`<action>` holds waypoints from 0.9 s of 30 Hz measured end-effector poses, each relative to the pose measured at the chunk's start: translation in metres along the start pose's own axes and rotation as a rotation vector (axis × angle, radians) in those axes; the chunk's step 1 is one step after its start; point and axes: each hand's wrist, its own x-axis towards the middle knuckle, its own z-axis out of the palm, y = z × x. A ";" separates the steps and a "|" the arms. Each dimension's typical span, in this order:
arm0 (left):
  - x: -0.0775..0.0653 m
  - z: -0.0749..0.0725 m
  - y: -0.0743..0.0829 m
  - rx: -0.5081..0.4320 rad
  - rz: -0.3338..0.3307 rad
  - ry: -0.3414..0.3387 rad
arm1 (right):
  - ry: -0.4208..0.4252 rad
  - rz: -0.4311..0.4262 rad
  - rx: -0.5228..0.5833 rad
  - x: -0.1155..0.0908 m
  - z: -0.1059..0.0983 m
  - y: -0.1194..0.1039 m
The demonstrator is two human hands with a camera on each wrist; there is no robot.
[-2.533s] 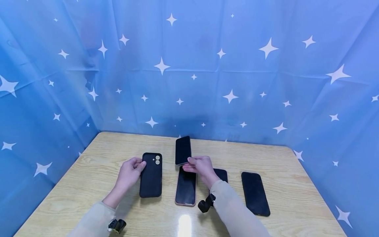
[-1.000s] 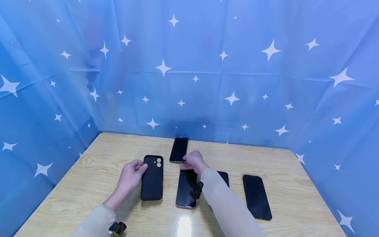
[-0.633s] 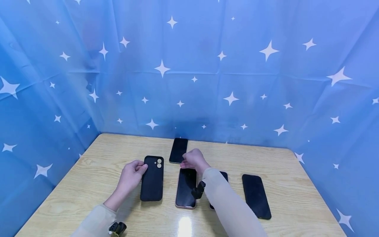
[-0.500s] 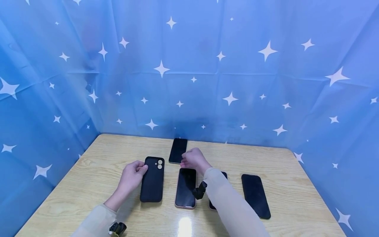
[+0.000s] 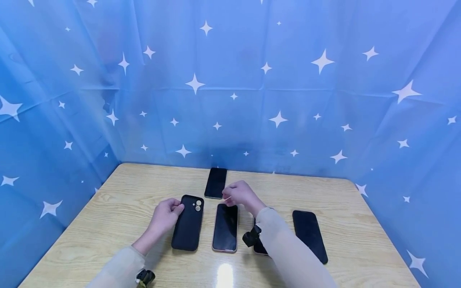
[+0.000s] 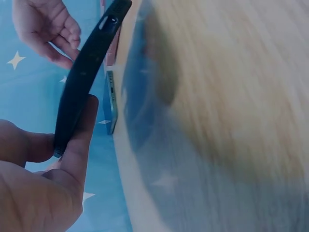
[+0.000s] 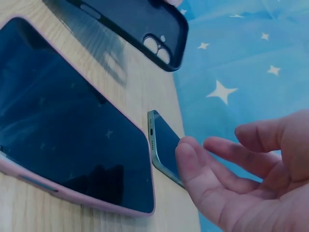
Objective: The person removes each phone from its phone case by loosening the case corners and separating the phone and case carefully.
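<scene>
Between thumb and fingers, my left hand (image 5: 163,218) pinches an empty black phone case (image 5: 189,224) by its left edge. The case leans, its inside and camera cutouts toward the head camera; edge-on, the case (image 6: 87,72) fills the left wrist view's upper left. My right hand (image 5: 243,196) holds nothing, its fingers loosely bent. Just past those fingertips, a bare phone (image 5: 216,183) lies screen up near the table's back edge; the right wrist view shows this phone (image 7: 166,145) with its port end facing near. Below the hand lies a phone in a pink case (image 5: 225,229).
Another phone (image 5: 259,245) is partly covered by the right sleeve. Farther right lies a black phone (image 5: 309,234), screen up. A blue curtain (image 5: 230,80) with white stars stands directly behind the wooden table (image 5: 108,224).
The right hand first lowered the bare phone onto the back of the table, then let go and drew slightly away. The left hand has shifted the case a little right and nearer, tilting it.
</scene>
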 end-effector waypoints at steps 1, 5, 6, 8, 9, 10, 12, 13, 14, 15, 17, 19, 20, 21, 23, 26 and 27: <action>0.001 0.001 -0.001 0.003 0.002 -0.002 | -0.002 -0.001 0.000 -0.001 -0.001 0.001; 0.003 0.005 -0.006 0.029 -0.002 -0.001 | -0.013 0.005 0.013 -0.007 -0.005 0.004; 0.003 0.006 -0.007 0.035 0.000 0.002 | -0.013 0.007 0.016 -0.008 -0.005 0.005; 0.004 0.007 -0.010 0.043 0.001 0.004 | -0.012 0.007 0.018 -0.011 -0.006 0.007; 0.005 0.007 -0.011 0.049 0.005 0.003 | -0.011 0.008 0.023 -0.012 -0.007 0.009; 0.005 0.008 -0.012 0.056 0.008 0.003 | -0.010 0.011 0.031 -0.014 -0.008 0.011; 0.007 0.009 -0.015 0.071 0.010 -0.001 | -0.009 0.014 0.040 -0.016 -0.009 0.014; 0.007 0.009 -0.015 0.081 0.010 -0.004 | -0.012 0.016 0.047 -0.017 -0.009 0.016; 0.008 0.009 -0.016 0.097 0.016 -0.006 | -0.015 0.019 0.055 -0.017 -0.010 0.017; 0.008 0.010 -0.016 0.114 0.018 -0.008 | -0.015 0.020 0.060 -0.018 -0.011 0.018; 0.009 0.010 -0.017 0.153 0.031 -0.011 | -0.017 0.021 0.066 -0.020 -0.012 0.021; 0.009 0.011 -0.018 0.194 0.048 -0.015 | -0.019 0.019 0.074 -0.022 -0.014 0.023; 0.010 0.012 -0.019 0.216 0.059 -0.014 | -0.020 0.017 0.078 -0.023 -0.014 0.024; 0.010 0.012 -0.019 0.235 0.066 -0.015 | -0.023 0.011 0.079 -0.024 -0.015 0.025; 0.011 0.012 -0.020 0.270 0.076 -0.017 | -0.030 0.008 0.090 -0.025 -0.016 0.028; 0.012 0.013 -0.021 0.306 0.086 -0.023 | -0.041 0.009 0.108 -0.026 -0.018 0.032; 0.012 0.013 -0.020 0.313 0.087 -0.026 | -0.042 0.005 0.107 -0.027 -0.018 0.033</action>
